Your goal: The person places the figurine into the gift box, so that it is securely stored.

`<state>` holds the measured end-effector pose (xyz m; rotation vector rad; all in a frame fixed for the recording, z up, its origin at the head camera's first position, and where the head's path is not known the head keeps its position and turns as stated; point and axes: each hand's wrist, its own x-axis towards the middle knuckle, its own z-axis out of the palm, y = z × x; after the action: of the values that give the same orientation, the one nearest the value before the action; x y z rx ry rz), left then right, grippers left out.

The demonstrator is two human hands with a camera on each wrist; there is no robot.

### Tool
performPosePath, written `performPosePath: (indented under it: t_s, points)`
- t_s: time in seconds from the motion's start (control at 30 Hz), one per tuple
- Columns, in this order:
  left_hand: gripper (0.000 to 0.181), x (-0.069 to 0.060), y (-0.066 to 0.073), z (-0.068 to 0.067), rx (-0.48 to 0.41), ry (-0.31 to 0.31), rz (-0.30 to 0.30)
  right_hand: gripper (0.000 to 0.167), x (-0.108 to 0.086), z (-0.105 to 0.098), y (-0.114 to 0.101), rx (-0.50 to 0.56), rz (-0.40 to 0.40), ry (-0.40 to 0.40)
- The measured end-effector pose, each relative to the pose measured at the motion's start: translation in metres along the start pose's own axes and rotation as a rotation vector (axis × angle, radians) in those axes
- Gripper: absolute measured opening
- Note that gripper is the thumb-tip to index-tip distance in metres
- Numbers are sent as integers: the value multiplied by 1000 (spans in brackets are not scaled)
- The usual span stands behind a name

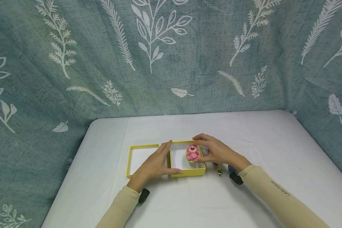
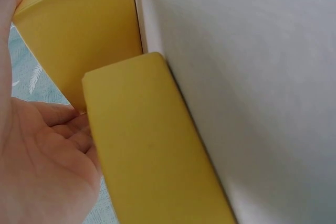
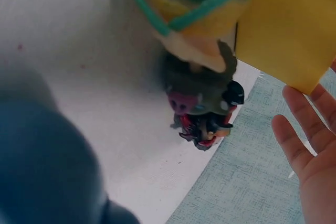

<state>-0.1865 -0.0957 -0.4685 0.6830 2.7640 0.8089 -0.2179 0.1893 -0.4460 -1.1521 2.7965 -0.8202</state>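
Note:
A yellow-edged box with a white inside stands on the table. My left hand spans its left side, thumb on the front wall and fingertips at the far corner; the left wrist view shows the box wall between them. Inside the box, on the right, sits a pink bear figurine. My right hand reaches over the right wall and holds the bear between thumb and a finger, while another finger extends past the far rim. In the right wrist view, fingertips are at the box's outer corner.
A shallow yellow-rimmed lid lies open side up left of the box. Right of the box stand small figurines: a green-and-yellow one, a dark one with a pink snout, a red-and-black one and a blurred blue object.

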Motion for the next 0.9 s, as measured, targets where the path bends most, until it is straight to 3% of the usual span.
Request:
performPosePath:
  t_s: [0.4, 0.9]
  points:
    - [125, -1, 1, 0, 2, 7, 8, 63, 2, 5, 5, 14, 4, -9]
    - [126, 0, 0, -1, 5, 9, 13, 62, 7, 4, 4, 0, 90, -67]
